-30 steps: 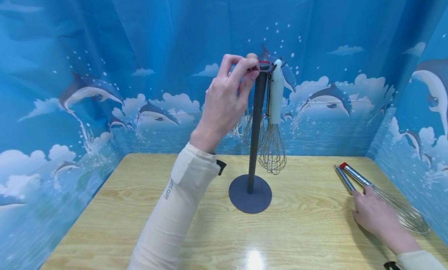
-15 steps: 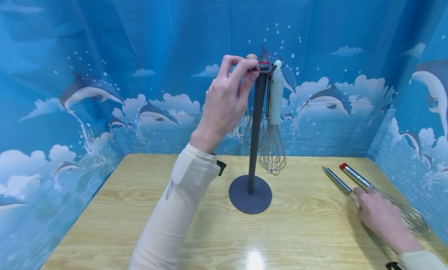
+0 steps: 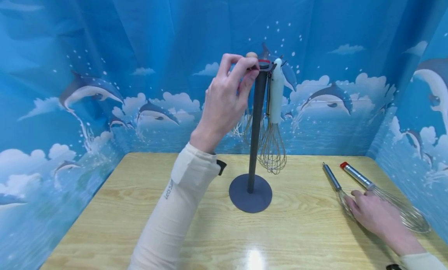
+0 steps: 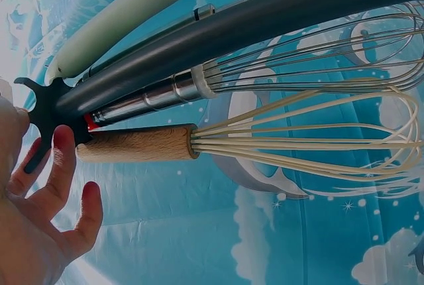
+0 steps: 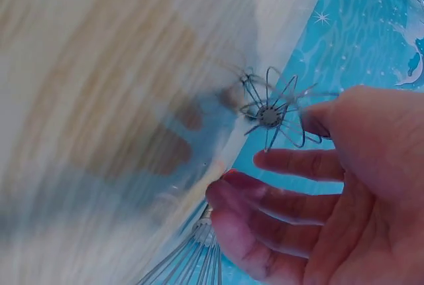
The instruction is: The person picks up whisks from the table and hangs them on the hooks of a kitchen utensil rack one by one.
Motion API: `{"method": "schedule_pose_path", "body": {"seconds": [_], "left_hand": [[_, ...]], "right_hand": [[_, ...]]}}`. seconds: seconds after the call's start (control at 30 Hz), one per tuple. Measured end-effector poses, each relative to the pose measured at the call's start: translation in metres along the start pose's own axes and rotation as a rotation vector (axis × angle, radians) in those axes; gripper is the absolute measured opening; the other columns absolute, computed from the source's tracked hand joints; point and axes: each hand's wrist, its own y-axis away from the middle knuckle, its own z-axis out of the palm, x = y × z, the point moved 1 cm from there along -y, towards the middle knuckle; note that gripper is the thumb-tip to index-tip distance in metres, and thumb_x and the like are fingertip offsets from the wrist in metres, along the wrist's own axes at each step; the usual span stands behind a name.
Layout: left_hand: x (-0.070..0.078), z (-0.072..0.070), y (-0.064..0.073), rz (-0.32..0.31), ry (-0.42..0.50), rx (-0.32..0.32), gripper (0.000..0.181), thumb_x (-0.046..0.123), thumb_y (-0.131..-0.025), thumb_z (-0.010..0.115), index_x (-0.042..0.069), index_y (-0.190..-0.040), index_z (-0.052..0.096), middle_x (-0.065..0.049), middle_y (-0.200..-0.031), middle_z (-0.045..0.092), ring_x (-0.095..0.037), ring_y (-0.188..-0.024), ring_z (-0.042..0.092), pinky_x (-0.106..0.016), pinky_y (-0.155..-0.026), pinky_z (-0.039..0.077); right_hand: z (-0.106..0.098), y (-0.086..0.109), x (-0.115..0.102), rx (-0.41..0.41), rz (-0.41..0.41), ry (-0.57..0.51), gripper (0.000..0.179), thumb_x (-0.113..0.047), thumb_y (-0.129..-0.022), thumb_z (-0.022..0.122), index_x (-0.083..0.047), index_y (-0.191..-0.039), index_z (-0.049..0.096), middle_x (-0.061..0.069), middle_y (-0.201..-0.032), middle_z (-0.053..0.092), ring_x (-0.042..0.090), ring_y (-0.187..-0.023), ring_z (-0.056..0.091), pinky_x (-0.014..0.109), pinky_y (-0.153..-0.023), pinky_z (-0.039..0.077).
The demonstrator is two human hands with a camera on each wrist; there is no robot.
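Note:
A dark whisk stand (image 3: 256, 130) stands upright on a round base. At its hooked top (image 4: 50, 109), my left hand (image 3: 224, 97) pinches the edge between thumb and fingers. Several whisks hang there: a pale-handled whisk (image 3: 276, 95), a wooden-handled whisk (image 4: 142, 144) and a metal-handled one (image 4: 149, 96). My right hand (image 3: 374, 213) is at the wires of a slim metal whisk (image 3: 331, 176) on the table. In the right wrist view its thumb (image 5: 318, 120) is at the wires, with the other fingers spread apart.
A larger metal whisk (image 3: 357, 176) with a red end lies just right of the slim one, close to the right hand's fingers. The wooden table (image 3: 147, 192) is bordered by a blue dolphin-print curtain (image 3: 168, 40) at the back and sides.
The slim whisk has shifted left and turned, now lying apart from the red-ended one. My right hand has moved from its handle end down to its wires. The left hand stays in place.

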Motion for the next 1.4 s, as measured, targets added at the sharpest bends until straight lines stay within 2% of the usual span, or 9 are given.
{"method": "schedule_pose_path", "body": {"seconds": [0.27,0.47,0.57,0.67,0.8,1.03,1.13,1.27,1.4], "left_hand": [[0.001,0.0,0.0,-0.001,0.0,-0.001,0.03,0.031,-0.109,0.046,0.01,-0.124,0.064,-0.012,-0.126,0.053,-0.018,-0.078,0.055,-0.031,-0.065,0.047],[0.001,0.0,0.001,-0.007,-0.005,-0.005,0.03,0.031,-0.11,0.046,0.011,-0.124,0.064,-0.012,-0.127,0.053,-0.018,-0.078,0.056,-0.032,-0.065,0.047],[0.001,-0.001,0.001,-0.009,-0.005,-0.002,0.03,0.031,-0.11,0.046,0.011,-0.124,0.064,-0.012,-0.127,0.053,-0.018,-0.078,0.056,-0.032,-0.065,0.047],[0.001,-0.001,0.001,-0.012,-0.001,-0.002,0.03,0.031,-0.109,0.047,0.011,-0.124,0.064,-0.012,-0.127,0.053,-0.018,-0.077,0.056,-0.032,-0.064,0.047],[0.001,-0.001,0.001,-0.012,0.007,-0.002,0.03,0.031,-0.109,0.047,0.011,-0.125,0.063,-0.012,-0.127,0.052,-0.018,-0.077,0.055,-0.032,-0.064,0.047],[0.002,0.001,0.001,0.002,0.013,0.001,0.03,0.03,-0.109,0.047,0.011,-0.125,0.063,-0.013,-0.126,0.052,-0.017,-0.076,0.055,-0.031,-0.063,0.047],[0.001,0.001,0.001,0.004,0.011,0.001,0.03,0.03,-0.109,0.047,0.011,-0.125,0.063,-0.013,-0.126,0.053,-0.017,-0.076,0.055,-0.031,-0.063,0.047],[0.001,0.001,0.001,0.001,0.004,-0.001,0.031,0.031,-0.109,0.047,0.011,-0.127,0.063,-0.012,-0.126,0.053,-0.017,-0.077,0.056,-0.03,-0.063,0.047],[0.0,0.001,0.001,0.001,0.002,0.001,0.031,0.03,-0.109,0.047,0.011,-0.127,0.063,-0.012,-0.126,0.053,-0.017,-0.076,0.056,-0.03,-0.063,0.047]], "right_hand": [[0.006,-0.004,-0.005,-0.023,-0.057,-0.085,0.029,-0.025,-0.107,0.054,0.0,-0.107,0.067,0.003,-0.073,0.068,0.026,-0.064,0.067,0.05,-0.058,0.051],[0.005,-0.007,-0.008,-0.117,-0.033,-0.087,0.059,-0.046,-0.099,0.065,0.007,-0.125,0.062,-0.004,-0.068,0.062,0.011,-0.059,0.056,0.038,-0.053,0.045],[0.005,-0.008,-0.009,-0.159,-0.04,-0.072,0.063,-0.041,-0.095,0.07,0.009,-0.131,0.057,-0.001,-0.072,0.062,0.012,-0.061,0.056,0.038,-0.053,0.045],[0.008,-0.005,-0.009,-0.154,-0.084,-0.04,0.059,-0.026,-0.094,0.071,0.013,-0.134,0.05,0.016,-0.085,0.064,0.023,-0.068,0.062,0.044,-0.057,0.051],[0.014,0.002,-0.008,-0.064,-0.129,-0.017,0.047,-0.009,-0.091,0.066,0.017,-0.125,0.045,0.031,-0.092,0.052,0.033,-0.066,0.058,0.048,-0.056,0.049],[0.022,0.005,-0.005,0.058,-0.146,-0.006,0.041,-0.002,-0.088,0.064,0.017,-0.119,0.046,0.031,-0.093,0.046,0.042,-0.075,0.052,0.06,-0.067,0.046],[0.024,0.005,-0.003,0.134,-0.198,0.0,0.044,0.001,-0.084,0.067,0.014,-0.122,0.047,0.025,-0.09,0.051,0.033,-0.073,0.052,0.055,-0.065,0.046],[0.025,0.002,-0.003,0.286,-0.289,-0.035,0.05,0.005,-0.077,0.069,0.012,-0.123,0.051,0.01,-0.078,0.048,0.014,-0.064,0.038,0.034,-0.053,0.037],[0.02,-0.001,-0.006,0.34,-0.28,-0.146,0.049,0.005,-0.077,0.069,0.013,-0.123,0.053,0.008,-0.081,0.052,0.008,-0.068,0.04,0.029,-0.053,0.037]]}}
